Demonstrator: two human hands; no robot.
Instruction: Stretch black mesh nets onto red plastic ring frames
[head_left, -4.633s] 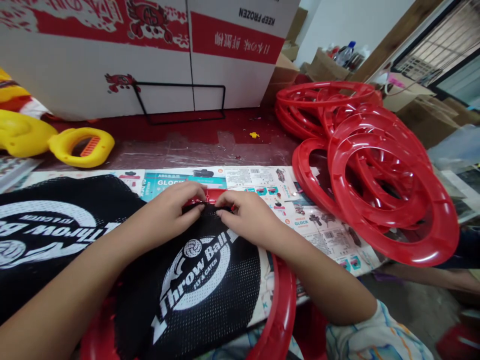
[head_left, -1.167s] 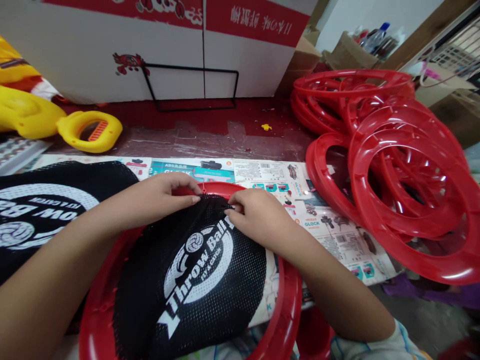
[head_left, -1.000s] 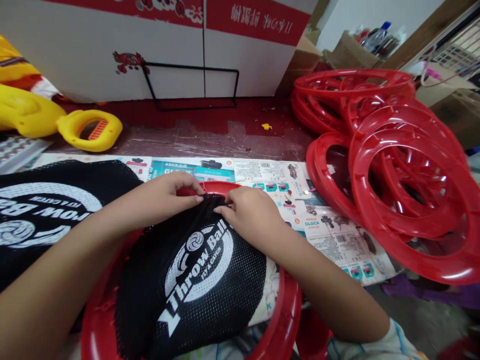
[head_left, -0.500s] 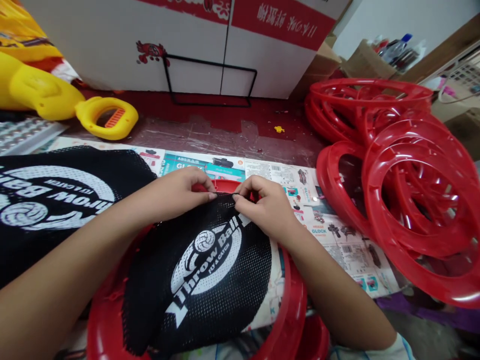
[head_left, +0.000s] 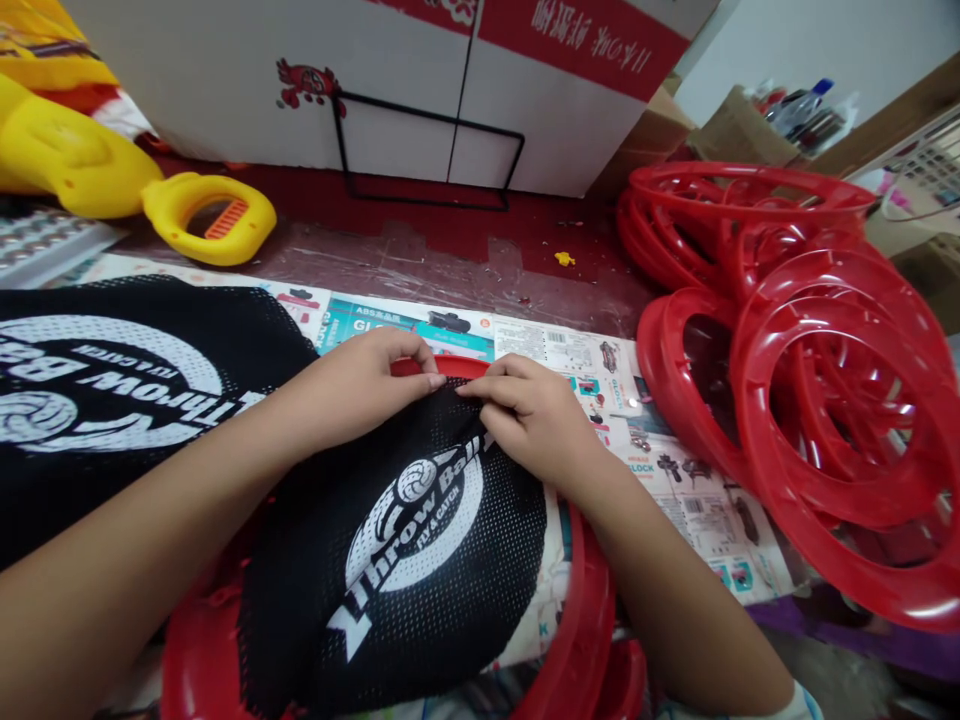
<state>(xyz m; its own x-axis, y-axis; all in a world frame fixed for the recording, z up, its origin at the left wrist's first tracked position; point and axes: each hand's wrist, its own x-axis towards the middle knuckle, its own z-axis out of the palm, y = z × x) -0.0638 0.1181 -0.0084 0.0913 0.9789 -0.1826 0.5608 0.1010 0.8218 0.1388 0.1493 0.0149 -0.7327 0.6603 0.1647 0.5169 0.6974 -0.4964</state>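
Observation:
A black mesh net [head_left: 487, 560] with white "Throw Ball" lettering lies over a red plastic ring [head_left: 581, 600] near my body. My left hand [head_left: 367, 385] pinches the net's far edge between thumb and index finger, beside the ring's far rim. Just right of it, my right hand [head_left: 532, 415] rests on the net, its extended fingertips touching the same edge and its thumb drawn back from them. Whether the net's edge is fixed to the ring there cannot be made out. A second printed black net [head_left: 150, 310] lies at the left, partly under my left forearm.
Several red rings [head_left: 847, 400] are heaped at the right. A white carton [head_left: 225, 110] stands at the back with a black wire frame [head_left: 427, 110] before it. Yellow plastic toy parts [head_left: 210, 220] lie at the left. Printed card sheets [head_left: 525, 345] cover the tabletop's near part.
The net's far edge now lies nearer the ring's rim. My right thumb has come away from its fingertips, which pinched the edge half a second ago. The view has shifted right-to-left relative to the table.

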